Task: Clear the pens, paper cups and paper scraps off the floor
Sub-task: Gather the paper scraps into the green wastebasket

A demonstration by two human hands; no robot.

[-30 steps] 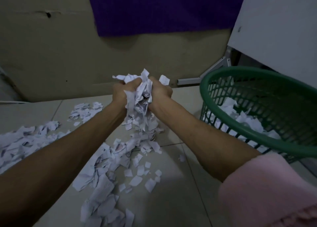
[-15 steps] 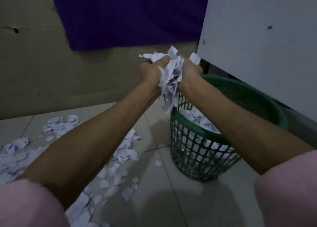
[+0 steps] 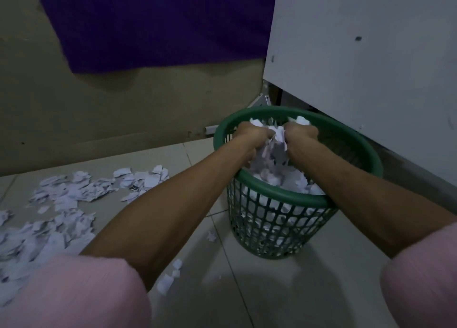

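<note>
Both hands are inside the mouth of a green lattice basket [image 3: 269, 218] that stands on the tiled floor. My left hand [image 3: 249, 137] and my right hand [image 3: 300, 136] grip one bunch of white paper scraps [image 3: 277, 139] between them, just above the scraps heaped in the basket. More torn paper scraps [image 3: 74, 191] lie spread over the floor at the left, and a few small pieces [image 3: 170, 278] lie near the basket's foot. No pens or paper cups are in view.
A white panel [image 3: 358, 55] overhangs the basket at the right. A beige wall [image 3: 74, 110] with a purple cloth [image 3: 153, 23] hanging on it closes off the back. Pink sleeves fill the lower corners.
Both hands carried the bunch of scraps from above the floor pile to the right, over the basket rim, then down into its mouth. The view swung right with them.
</note>
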